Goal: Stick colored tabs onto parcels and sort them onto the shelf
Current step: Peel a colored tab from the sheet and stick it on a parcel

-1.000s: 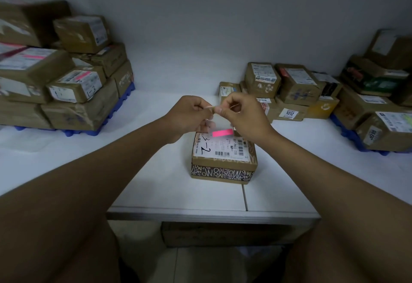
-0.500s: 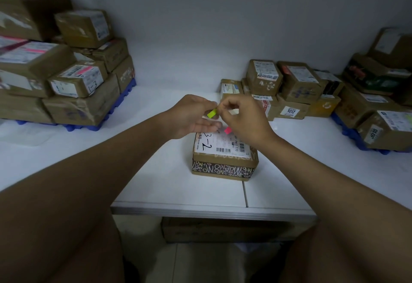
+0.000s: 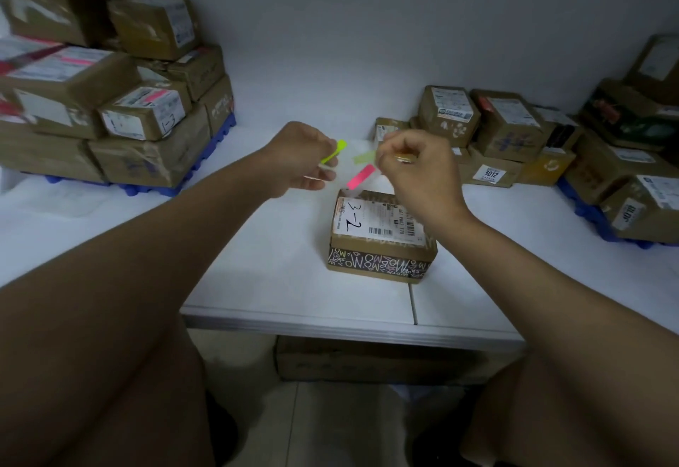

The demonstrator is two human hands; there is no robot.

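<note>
Since half a second ago, the hands have been drawn apart: a yellow-green tab [image 3: 333, 152] is pinched by the left hand [image 3: 301, 161], while a clear sheet [image 3: 362, 168] bearing a pink tab [image 3: 360, 177] is pinched by the right hand [image 3: 419, 172]. Below them, the parcel marked 3-2 [image 3: 380, 237] is seen resting on the white table [image 3: 286, 282], with stacked boxes [image 3: 110, 91] piled left.

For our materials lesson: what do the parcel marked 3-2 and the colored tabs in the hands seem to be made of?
Parcel marked 3-2: likely brown corrugated cardboard, matte, with a white paper label and printed dark band. Yellow-green tab and pink tab: probably thin glossy plastic film or coated paper; they look bright, slightly translucent, and flex.
</note>
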